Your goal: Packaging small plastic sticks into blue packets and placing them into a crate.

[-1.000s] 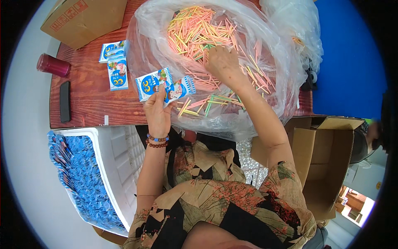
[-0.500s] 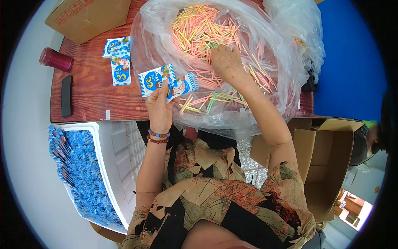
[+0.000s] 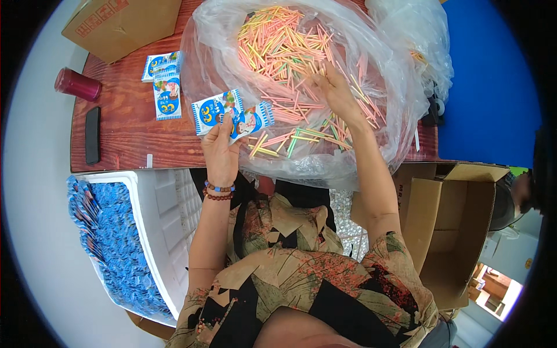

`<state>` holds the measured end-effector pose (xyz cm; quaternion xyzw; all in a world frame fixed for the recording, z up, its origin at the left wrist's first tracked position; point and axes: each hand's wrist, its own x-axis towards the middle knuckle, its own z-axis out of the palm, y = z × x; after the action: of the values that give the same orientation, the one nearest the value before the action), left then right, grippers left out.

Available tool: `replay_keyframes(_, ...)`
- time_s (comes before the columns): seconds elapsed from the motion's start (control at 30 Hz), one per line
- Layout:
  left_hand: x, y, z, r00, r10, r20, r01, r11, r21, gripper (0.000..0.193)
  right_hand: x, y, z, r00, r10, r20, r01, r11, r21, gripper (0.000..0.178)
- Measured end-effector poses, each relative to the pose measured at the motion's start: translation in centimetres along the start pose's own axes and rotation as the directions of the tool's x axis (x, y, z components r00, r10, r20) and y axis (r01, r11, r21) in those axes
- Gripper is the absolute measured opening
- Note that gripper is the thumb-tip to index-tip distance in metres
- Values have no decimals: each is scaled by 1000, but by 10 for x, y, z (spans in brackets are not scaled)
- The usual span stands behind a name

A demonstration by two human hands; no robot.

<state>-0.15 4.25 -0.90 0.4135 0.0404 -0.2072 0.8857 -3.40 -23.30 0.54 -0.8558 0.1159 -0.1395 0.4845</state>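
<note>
My left hand is closed on blue-and-white printed packets, at least two overlapping, pinched between thumb and fingers above the table's front. Right of it, a large clear plastic bag lies spread wide. Inside is a heap of thin pink, yellow and green sticks, with looser sticks nearer me. My right hand reaches in at the heap's right edge. Its thumb and forefinger look apart, close to the sticks; the other fingertips are partly hidden. More of the same packets lie left of the bag.
A white foam box full of blue packets stands below the table at left. A cardboard box, a dark red cup and a black phone-like object are on the red-brown table. An open carton stands at right.
My right hand has shifted right and its fingers have drawn away from the middle of the heap. The left hand keeps its packets, nearly still.
</note>
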Motion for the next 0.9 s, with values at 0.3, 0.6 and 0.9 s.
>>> replay_keyframes(0.3, -2, 1, -4, 999, 14, 33, -15, 1000, 22, 19, -16, -17, 3, 981, 191, -31, -142, 819, 555, 20)
replay_keyframes(0.6, -2, 3, 3, 1000, 5, -8, -5, 1000, 1, 15, -29, -10, 29, 999, 0, -54, 16, 958, 288, 8)
replay_keyframes(0.9, -4, 3, -5, 999, 2, 32, -3, 1000, 22, 18, 10, -16, 2, 982, 59, -180, -106, 960, -259, 26)
